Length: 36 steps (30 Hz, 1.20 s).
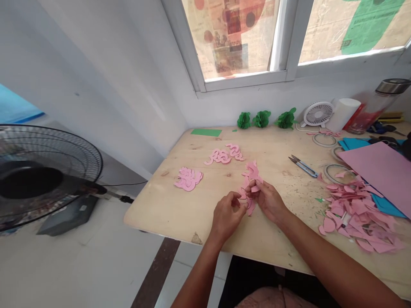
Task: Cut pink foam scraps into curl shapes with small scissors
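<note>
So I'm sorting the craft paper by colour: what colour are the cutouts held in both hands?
Pink cutouts, clearest in the head view.

We note scissors on the tabletop, scrap heap right, standing fan left of it.

No text can be read anywhere: the printed newspaper sheets covering the window show pictures and columns, but the print is too blurred to make out.
</note>
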### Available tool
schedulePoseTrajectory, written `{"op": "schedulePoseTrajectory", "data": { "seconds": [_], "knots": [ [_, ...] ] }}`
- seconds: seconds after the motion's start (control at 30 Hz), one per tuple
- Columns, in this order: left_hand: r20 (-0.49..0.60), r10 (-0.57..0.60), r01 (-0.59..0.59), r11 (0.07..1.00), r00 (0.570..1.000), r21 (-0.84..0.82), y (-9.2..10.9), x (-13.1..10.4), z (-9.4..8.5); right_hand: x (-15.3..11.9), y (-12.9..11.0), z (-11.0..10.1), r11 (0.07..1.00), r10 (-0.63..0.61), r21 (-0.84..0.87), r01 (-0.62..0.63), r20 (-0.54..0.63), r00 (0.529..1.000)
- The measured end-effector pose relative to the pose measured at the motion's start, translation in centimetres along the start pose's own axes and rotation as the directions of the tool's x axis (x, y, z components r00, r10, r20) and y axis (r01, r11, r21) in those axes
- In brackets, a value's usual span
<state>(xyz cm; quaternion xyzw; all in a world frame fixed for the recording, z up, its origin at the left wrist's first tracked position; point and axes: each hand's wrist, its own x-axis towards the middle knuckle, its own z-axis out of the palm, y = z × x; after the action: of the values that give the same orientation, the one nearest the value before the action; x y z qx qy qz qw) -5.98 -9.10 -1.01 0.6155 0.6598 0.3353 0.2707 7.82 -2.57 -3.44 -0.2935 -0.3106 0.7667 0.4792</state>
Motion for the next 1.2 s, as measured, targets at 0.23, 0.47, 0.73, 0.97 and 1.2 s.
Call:
{"op": "schedulePoseTrajectory", "data": {
  "seconds": [0.23, 0.47, 0.73, 0.97, 1.2],
  "knots": [
    [0.026, 0.021, -0.028, 0.954, 0.999, 0.299, -0.4, 0.5, 1.0, 0.0, -0.7, 0.0, 0.998, -0.052, 0.027, 0.053, -0.047, 0.998],
    [-0.002, 0.059, -0.054, 0.927, 0.998, 0.372, -0.1, 1.3, 1.8, 0.4, -0.9, -0.3, 0.993, -0.115, 0.011, 0.118, -0.153, 0.982],
    [0.054, 0.055, -0.075, 0.867, 0.997, 0.492, 0.4, 3.0, 2.6, 0.6, -0.8, -0.6, 0.991, -0.126, 0.011, 0.13, -0.175, 0.976],
    [0.018, 0.03, -0.035, 0.888, 0.999, 0.458, 0.6, 3.0, 2.8, 0.5, -0.8, -0.6, 0.994, -0.103, 0.011, 0.107, -0.168, 0.98],
    [0.002, -0.065, 0.064, 0.995, 0.998, 0.081, -0.1, 3.1, 1.5, 0.6, -0.8, -0.6, 0.994, -0.108, 0.003, 0.11, -0.169, 0.98]
  ]
}}
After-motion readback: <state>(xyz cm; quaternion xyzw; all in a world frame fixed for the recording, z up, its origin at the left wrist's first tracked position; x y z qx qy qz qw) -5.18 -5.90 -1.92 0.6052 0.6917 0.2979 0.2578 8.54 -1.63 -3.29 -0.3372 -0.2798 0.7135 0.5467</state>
